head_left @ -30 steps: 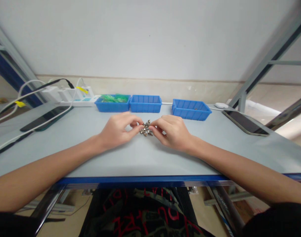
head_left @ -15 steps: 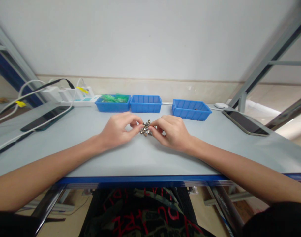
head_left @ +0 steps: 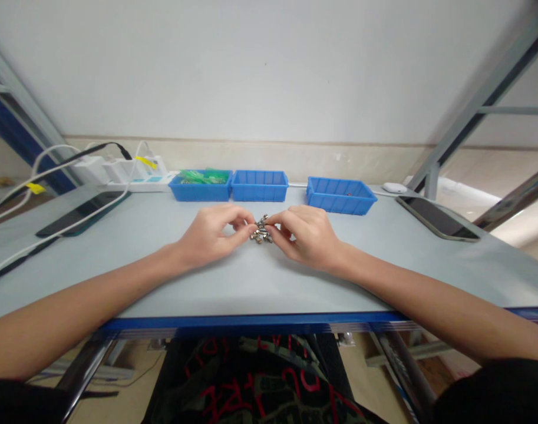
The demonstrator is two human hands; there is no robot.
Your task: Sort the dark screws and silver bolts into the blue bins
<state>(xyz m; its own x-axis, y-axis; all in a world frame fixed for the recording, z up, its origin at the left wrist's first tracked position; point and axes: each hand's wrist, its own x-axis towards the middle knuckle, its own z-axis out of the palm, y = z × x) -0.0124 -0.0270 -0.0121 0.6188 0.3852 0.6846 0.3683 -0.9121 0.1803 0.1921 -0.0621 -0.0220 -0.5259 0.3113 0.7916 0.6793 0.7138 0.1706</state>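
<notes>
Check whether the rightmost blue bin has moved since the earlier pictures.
No. The rightmost blue bin keeps the same place against the metal frame at the right; the whole view has just shifted slightly.

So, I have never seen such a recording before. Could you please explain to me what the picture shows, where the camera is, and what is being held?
There is no machine here: a person works with two bare hands. The camera is worn on the head, looking forward and down.

The left hand and right hand meet over a grey table, pinching at small metal parts. These are too small to tell exactly what each hand holds.

Behind them stand three blue trays: the left one contains green material, beside it is the middle one, and farther right another. A dark flat device lies at the left, a phone at the right.
</notes>
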